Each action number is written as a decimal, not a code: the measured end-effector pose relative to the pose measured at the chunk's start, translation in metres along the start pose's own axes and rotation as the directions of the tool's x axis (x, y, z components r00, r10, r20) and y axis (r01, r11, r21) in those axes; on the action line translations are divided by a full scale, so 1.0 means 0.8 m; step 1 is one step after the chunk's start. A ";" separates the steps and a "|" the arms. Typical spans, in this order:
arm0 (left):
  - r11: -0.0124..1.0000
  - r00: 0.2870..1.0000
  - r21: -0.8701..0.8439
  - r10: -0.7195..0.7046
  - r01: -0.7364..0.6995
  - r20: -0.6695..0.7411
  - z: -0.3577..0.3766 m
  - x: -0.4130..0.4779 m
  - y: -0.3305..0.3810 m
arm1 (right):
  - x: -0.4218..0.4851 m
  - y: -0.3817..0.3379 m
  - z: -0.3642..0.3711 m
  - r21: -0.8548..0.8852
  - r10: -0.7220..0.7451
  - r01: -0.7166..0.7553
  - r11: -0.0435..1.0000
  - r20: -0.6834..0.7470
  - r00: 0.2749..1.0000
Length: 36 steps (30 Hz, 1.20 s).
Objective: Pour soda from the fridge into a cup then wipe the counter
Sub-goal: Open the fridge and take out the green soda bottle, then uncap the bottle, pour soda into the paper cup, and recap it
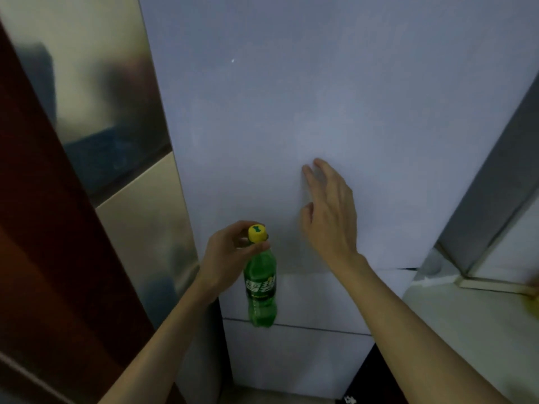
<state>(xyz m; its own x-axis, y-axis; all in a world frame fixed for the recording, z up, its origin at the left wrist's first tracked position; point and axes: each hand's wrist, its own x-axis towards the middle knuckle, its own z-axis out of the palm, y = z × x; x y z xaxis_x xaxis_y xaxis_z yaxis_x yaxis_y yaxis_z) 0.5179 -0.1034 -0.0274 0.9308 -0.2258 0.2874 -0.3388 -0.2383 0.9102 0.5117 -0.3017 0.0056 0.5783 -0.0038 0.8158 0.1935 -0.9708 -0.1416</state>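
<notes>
The left hand (230, 252) pinches the green soda bottle (260, 287) just under its yellow cap (257, 232), and the bottle hangs upright. The right hand (329, 211), fingers straight, is at the white fridge door (320, 83). Such a high, light pinch could let the bottle swing or slip.

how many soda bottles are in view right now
1. The green soda bottle hangs from the left hand, pinched at the neck by its yellow cap, in front of the white fridge door. Any others behind that door would be hidden.
</notes>
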 end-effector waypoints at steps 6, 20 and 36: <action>0.998 0.996 0.003 0.056 -0.057 0.067 0.006 0.041 -0.007 | 0.010 0.008 0.016 -0.065 -0.005 0.008 0.998 0.047 0.999; 0.997 0.964 -0.046 0.069 -0.059 0.257 0.033 0.091 -0.038 | 0.026 0.022 0.050 -0.130 0.003 0.013 0.991 0.123 0.992; 0.971 0.832 -0.233 0.172 -0.053 0.528 0.256 0.072 0.031 | -0.120 0.221 -0.107 -0.205 0.442 -0.410 0.889 0.144 0.885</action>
<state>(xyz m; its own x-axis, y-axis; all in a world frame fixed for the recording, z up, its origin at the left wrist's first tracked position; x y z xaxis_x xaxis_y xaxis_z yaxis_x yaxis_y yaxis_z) 0.5350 -0.3156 -0.0492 0.6435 -0.7275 0.2381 -0.3461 0.0009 0.9382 0.4226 -0.4933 -0.0501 0.7113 -0.3980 0.5793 -0.2276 -0.9102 -0.3459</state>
